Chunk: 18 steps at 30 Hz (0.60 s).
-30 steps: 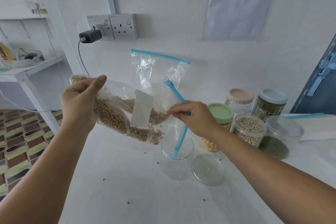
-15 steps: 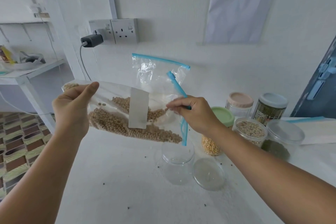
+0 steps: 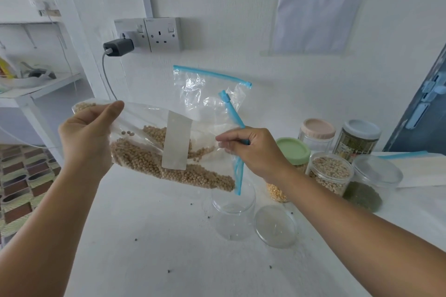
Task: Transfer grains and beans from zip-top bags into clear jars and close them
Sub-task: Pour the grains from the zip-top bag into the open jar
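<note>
Clear zip-top bag of tan beans (image 3: 154,154) held sideways above the white bench (image 3: 149,236), left hand (image 3: 89,137) gripping its bottom, right hand (image 3: 253,149) pinching the blue zip mouth over the empty clear jar (image 3: 233,214); pour step, next likely tilt mouth into jar.

The notice (image 3: 321,5) on the wall is cut off at the top edge, its print too blurred to read.

Both hands hold a bean bag (image 3: 169,152) above the bench (image 3: 144,236). The left hand (image 3: 84,137) grips its closed end, the right hand (image 3: 253,149) pinches its blue zip. An open jar (image 3: 233,214) stands below.
</note>
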### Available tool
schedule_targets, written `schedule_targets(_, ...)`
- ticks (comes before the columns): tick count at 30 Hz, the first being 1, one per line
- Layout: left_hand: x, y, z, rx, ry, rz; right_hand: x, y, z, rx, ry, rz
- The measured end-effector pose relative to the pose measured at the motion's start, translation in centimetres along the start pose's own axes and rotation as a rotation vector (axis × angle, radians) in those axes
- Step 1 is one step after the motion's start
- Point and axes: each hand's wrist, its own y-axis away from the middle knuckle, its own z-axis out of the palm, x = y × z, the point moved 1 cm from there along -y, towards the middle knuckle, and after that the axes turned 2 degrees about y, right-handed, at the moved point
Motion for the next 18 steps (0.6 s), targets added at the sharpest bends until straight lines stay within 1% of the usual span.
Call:
schedule_targets(4, 1.0, -0.6, 0.3, -0.011, 0.005, 0.029, -0.4, -0.2, -0.1, 0.009, -0.060, 0.012)
schedule_targets(10, 2.0, -1.2, 0.9, 0.018, 0.010, 0.062, -0.3, 0.2, 0.8, -0.010, -0.074, 0.003)
schedule_targets(18, 3.0, -1.0, 1.8, -0.033, 0.009, 0.090, 0.5, 0.5, 0.8, 0.001, -0.126, -0.031)
